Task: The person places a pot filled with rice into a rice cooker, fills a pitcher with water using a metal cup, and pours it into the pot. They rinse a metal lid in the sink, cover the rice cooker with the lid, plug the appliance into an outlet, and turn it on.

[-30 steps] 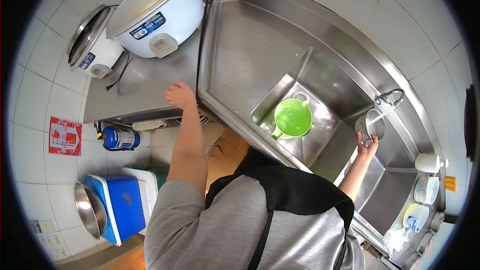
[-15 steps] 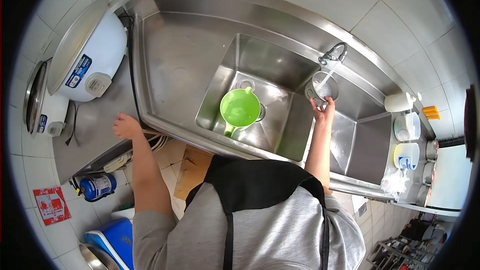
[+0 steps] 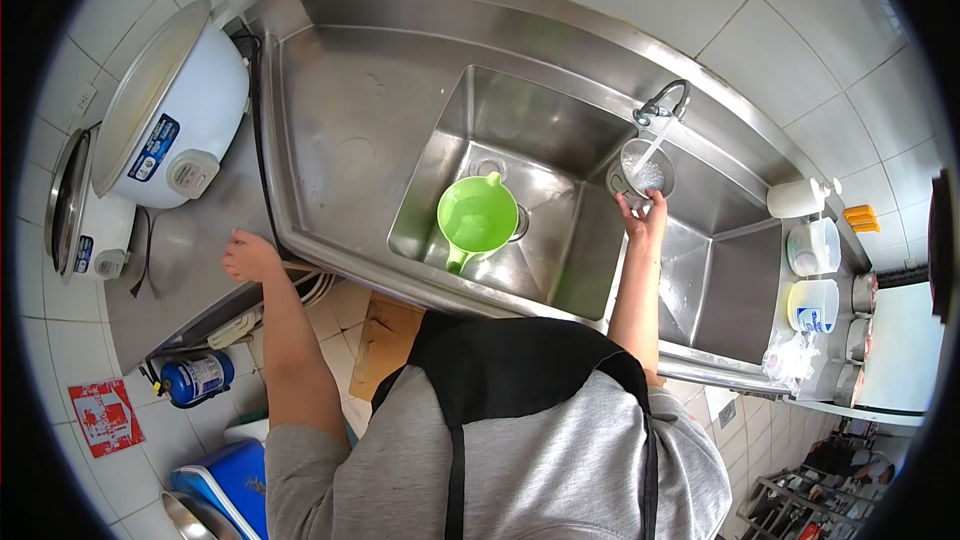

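My right hand (image 3: 643, 218) holds a round, greyish container (image 3: 625, 180) from below and the near side, over the divider between the two sink basins. A stream of water from the curved faucet (image 3: 668, 100) runs into it, and the water inside looks frothy. My left hand (image 3: 250, 256) is loosely closed at the counter's front edge, left of the sink, with nothing visible in it. A bright green strainer-shaped bowl (image 3: 478, 215) with a short handle sits in the left basin (image 3: 545, 265); liquid seems to be in it.
Two white rice cookers (image 3: 195, 100) stand on the left counter, with a black cable (image 3: 262, 140) beside them. Plastic tubs (image 3: 812, 306) and a white dispenser bottle (image 3: 795, 200) line the right side. A blue fire extinguisher (image 3: 197, 377) is below left.
The view has shifted very slightly. Water keeps running into the container in my right hand, which shows more froth. My left hand stays by the counter edge.
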{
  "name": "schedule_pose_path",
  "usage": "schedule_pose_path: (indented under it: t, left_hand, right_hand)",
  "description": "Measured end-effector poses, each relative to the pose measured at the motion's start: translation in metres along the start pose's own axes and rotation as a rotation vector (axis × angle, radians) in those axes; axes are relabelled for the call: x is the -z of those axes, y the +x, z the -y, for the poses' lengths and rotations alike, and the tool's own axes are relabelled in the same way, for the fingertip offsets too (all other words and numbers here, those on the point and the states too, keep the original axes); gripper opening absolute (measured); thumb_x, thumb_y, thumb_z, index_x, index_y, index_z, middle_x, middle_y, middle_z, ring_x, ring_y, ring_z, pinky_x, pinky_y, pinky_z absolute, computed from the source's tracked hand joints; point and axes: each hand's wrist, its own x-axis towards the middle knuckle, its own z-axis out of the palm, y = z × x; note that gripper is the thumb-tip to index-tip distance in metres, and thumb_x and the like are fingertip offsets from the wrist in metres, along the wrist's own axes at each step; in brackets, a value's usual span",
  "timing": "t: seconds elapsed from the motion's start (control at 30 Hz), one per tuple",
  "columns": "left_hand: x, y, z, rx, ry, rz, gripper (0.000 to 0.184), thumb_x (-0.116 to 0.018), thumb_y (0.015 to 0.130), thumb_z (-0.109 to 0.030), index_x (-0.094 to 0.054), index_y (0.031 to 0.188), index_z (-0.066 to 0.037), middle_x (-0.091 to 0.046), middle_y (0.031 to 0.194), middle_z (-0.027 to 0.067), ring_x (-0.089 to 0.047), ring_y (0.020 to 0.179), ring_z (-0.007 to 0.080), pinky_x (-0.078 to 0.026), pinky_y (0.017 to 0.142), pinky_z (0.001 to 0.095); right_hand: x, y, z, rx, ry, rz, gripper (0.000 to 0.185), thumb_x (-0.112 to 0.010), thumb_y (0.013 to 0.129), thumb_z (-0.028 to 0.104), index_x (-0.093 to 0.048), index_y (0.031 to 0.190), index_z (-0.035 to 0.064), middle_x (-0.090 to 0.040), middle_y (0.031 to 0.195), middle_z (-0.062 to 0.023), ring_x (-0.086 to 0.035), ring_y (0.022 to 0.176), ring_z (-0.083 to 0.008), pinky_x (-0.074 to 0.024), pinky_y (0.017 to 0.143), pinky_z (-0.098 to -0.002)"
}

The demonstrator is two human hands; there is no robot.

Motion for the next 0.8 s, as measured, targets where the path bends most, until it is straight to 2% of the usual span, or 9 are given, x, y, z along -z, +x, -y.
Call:
schedule_pose_path:
  t: [0.5,0.8]
  left_hand:
    - [0.004,0.0,-0.003,0.007,0.002,0.015,0.047,-0.034,0.085,-0.044,-0.059,0.097,-0.005,-0.051,0.101,0.0179,-0.043,0.1,0.0335,-0.028,0.091,0.0445]
    - [0.001,-0.001,-0.001,-0.014,0.014,-0.015,0.047,-0.035,0.085,-0.043,-0.059,0.097,-0.005,-0.051,0.1,0.0178,-0.043,0.101,0.0333,-0.028,0.091,0.0445]
  right_hand:
    - [-0.002,-0.003,0.006,-0.029,-0.001,-0.021,0.03,-0.056,0.067,0.004,-0.045,0.095,-0.0011,-0.038,0.111,-0.0235,-0.039,0.109,-0.0366,-0.047,0.078,-0.0597]
    - [-0.008,-0.008,0.007,-0.046,-0.011,-0.029,0.026,-0.056,0.069,0.006,-0.046,0.091,-0.0013,-0.028,0.117,-0.0268,-0.036,0.111,-0.0399,-0.046,0.079,-0.0602]
